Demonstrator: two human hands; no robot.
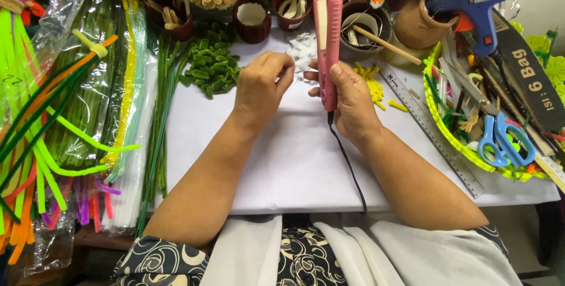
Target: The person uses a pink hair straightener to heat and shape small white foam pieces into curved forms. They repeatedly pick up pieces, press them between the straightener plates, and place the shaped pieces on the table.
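Far left of our hands: clear plastic packs of pipe cleaners (70, 103), green, orange, yellow, white. White table (294, 162) under everything. Green curled pieces (212, 65) just beyond our left hand (261, 89), fingers pinched narrow; can't tell on what. Right hand (352, 106) grips pink flat iron (327, 45) upright, plates closed. White scraps (303, 50) between hands. Right: metal ruler (432, 130), yellow basket (447, 133) with blue scissors (500, 139), blue glue gun (474, 6), long black label strip (527, 80).
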